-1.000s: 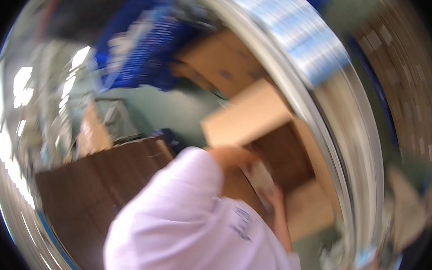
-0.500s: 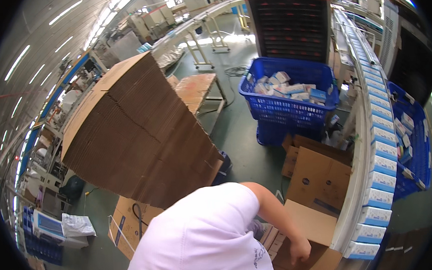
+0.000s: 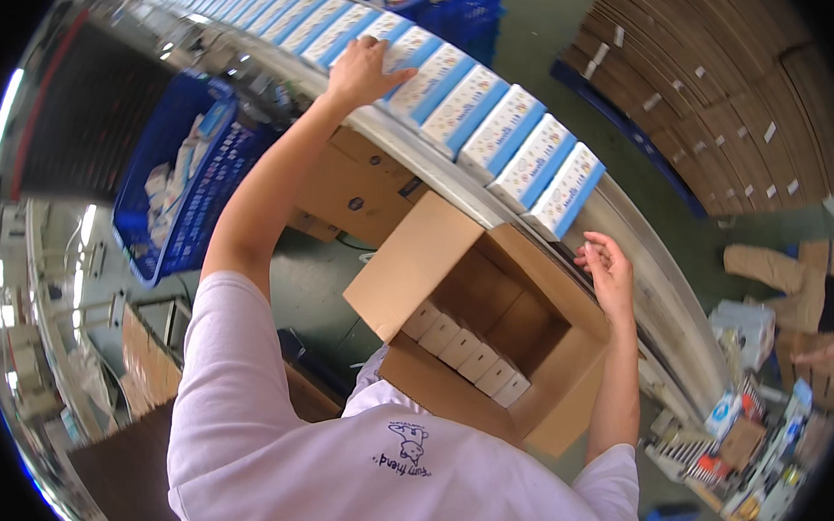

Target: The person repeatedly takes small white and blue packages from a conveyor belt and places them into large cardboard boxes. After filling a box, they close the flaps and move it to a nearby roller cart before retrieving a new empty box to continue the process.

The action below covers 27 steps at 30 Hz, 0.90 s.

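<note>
A row of small white-and-blue boxes (image 3: 465, 109) runs along a conveyor (image 3: 420, 150). My left hand (image 3: 363, 73) rests on the farther part of this row, fingers spread and thumb apart, touching the boxes. Beside the nearest box (image 3: 566, 194) is my right hand (image 3: 607, 273), empty, its fingers loosely bent and apart. It appears not to touch the box. Between my arms stands an open cardboard carton (image 3: 417, 260) with its flaps turned out. Several small white boxes (image 3: 476, 364) stand in a line along its side nearest me; its other side shows bare cardboard.
A blue basket (image 3: 140, 263) of loose packs stands at the left. Another blue basket (image 3: 464, 19) is beyond the conveyor. Stacked flat cardboard (image 3: 712, 80) fills the far right. More cardboard (image 3: 364, 182) lies under the conveyor, and assorted items (image 3: 734, 442) crowd the lower right.
The view has swung to the right. My left hand has moved from over the carton up to the row of boxes. My right hand, barely visible before, now shows beside the row's near end.
</note>
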Available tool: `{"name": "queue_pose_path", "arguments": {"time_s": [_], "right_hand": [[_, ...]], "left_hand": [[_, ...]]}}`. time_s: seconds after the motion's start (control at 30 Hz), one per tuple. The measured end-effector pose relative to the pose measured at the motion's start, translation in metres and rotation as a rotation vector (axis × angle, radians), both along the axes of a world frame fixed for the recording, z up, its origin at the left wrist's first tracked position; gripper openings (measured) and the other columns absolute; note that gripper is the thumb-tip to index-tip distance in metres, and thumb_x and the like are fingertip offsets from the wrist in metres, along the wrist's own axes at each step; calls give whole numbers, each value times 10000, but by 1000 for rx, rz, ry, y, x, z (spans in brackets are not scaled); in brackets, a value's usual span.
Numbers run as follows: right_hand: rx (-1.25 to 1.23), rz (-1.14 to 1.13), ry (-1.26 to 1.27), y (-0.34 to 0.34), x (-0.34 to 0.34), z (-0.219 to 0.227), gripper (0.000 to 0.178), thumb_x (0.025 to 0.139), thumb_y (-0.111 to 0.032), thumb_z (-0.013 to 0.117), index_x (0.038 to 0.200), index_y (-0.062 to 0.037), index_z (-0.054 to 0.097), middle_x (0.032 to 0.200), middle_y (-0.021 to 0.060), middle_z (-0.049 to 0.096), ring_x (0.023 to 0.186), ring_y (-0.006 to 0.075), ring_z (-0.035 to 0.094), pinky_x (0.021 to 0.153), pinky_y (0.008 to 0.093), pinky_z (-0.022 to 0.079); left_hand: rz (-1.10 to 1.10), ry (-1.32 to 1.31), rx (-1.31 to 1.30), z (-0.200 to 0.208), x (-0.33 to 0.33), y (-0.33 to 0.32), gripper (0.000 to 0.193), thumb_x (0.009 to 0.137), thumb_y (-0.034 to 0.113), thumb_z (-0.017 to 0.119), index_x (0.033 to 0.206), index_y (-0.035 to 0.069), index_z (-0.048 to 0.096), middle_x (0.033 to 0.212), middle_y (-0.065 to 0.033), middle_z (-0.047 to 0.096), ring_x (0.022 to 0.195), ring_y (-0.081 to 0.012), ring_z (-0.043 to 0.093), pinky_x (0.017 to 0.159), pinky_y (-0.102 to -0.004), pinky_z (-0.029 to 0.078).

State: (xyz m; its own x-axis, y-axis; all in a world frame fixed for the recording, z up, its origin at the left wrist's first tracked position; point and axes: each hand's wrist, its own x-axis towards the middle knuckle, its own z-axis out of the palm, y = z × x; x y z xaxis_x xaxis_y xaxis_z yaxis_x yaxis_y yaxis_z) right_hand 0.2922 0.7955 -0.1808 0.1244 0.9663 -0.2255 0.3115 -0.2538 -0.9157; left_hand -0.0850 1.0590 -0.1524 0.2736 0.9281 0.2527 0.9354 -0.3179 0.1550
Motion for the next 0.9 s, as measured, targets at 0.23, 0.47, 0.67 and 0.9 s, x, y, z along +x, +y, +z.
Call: {"name": "queue_pose_path", "arguments": {"time_s": [0.23, 0.47, 0.67, 0.9], "right_hand": [[-172, -342, 161, 10, 24, 16, 531, 888, -390, 530, 1265, -38, 404, 992, 111, 612, 897, 175, 601, 772, 306, 478], [-127, -585, -342, -16, 67, 0, 761, 696, -567, 673, 1075, 47, 435, 1004, 231, 601, 939, 270, 606, 826, 334, 462], [428, -766, -298, -89, 45, 64, 704, 663, -225, 801, 1176, 12, 382, 1090, 131, 564, 971, 181, 539, 866, 324, 430], [92, -644, -203, -231, -39, 52, 856, 662, -210, 770, 1308, 15, 255, 1222, 139, 443, 1115, 224, 459, 956, 361, 371]], "left_hand": [[97, -78, -724, -4, 102, 17, 1119, 526, 845, 540, 1158, -76, 483, 997, -180, 634, 889, -278, 647, 815, -328, 494], [-199, -487, -776, -19, 174, -81, 859, 569, 636, 723, 1091, -23, 547, 980, -148, 647, 936, -237, 625, 855, -318, 465], [-383, -878, -560, 33, 156, -137, 739, 589, 388, 827, 1081, -43, 482, 918, -159, 641, 888, -235, 638, 764, -330, 516], [-259, -1037, -849, 19, 109, -290, 1020, 531, 269, 881, 1263, -45, 243, 1103, -195, 521, 1049, -268, 539, 904, -361, 450]]}}
